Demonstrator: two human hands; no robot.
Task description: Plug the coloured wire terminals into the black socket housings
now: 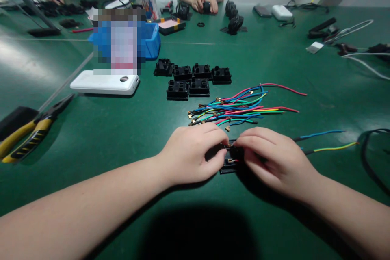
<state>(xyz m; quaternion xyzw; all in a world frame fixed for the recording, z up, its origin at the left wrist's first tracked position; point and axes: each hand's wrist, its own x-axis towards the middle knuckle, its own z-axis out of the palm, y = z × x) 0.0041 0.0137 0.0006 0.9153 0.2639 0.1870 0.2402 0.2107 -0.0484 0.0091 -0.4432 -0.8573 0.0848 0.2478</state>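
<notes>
Nearest of all, one small black part (228, 167) lies on the green table (122, 122), between the two hands. The left hand (196, 152) has its thumb and fingertips pinched onto the left side of the part. The right hand (276, 158) bends its fingers over the right side; I cannot tell how tightly they hold, as the tips are partly hidden. If the two hands push unevenly, the part could tip or slide, and a small metal bit (230, 161) on it could bend.

A blue wire (323, 134) and a yellow-green wire (336, 146) stick out to the right, past the right hand. A wrist or sleeve could catch them and tug.

Just beyond the hands is a loose pile of wires (234, 107), all crossed over each other. Pulling one could drag others along, because their metal ends (190, 116) can hook. To the left lie yellow-handled pliers (42, 132), well apart from both hands.

Farther off, six more black parts (177, 90) sit close together. A bump from a reaching arm could push them out of place.
</notes>
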